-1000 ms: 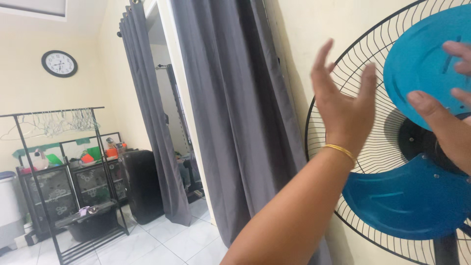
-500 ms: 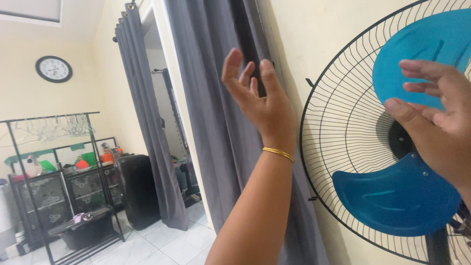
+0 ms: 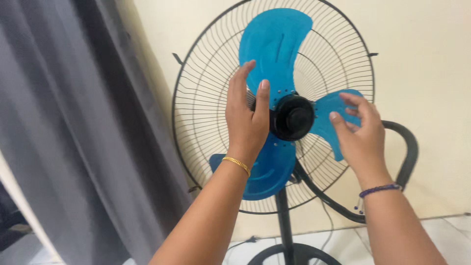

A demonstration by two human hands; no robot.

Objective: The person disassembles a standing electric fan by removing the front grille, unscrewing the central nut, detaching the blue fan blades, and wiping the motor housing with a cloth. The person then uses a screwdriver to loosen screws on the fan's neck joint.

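Cream-painted wall behind, grey curtain [image 3: 73,122] hanging at left, pale tiled floor [image 3: 456,228] visible low at right. Standing against the wall: pedestal fan with three translucent blue plastic blades [image 3: 274,44] around a round black hub cap [image 3: 293,117], backed by a black wire rear grille [image 3: 206,98]; front guard absent, blades exposed. Black pole [image 3: 283,216] running down to a round base at bottom edge. Thick black hose-like loop [image 3: 407,147] curving behind right side of the grille.

Left hand [image 3: 247,115]: raised upright, fingers together and extended, not closed on anything; palm facing the hub, fingertips lying over the root of the upper blade, thumb just beside the hub cap's left edge. Gold chain bracelet at wrist.

Right hand [image 3: 360,132]: loosely curled, thumb and fingers parted, fingertips touching or just over the right-hand blade; contact not certain. Dark bead bracelet at wrist.

Key relation: hub cap between both hands, directly right of left hand and left of right hand; left hand nearer. Hub axis pointing out from the wall toward the camera.
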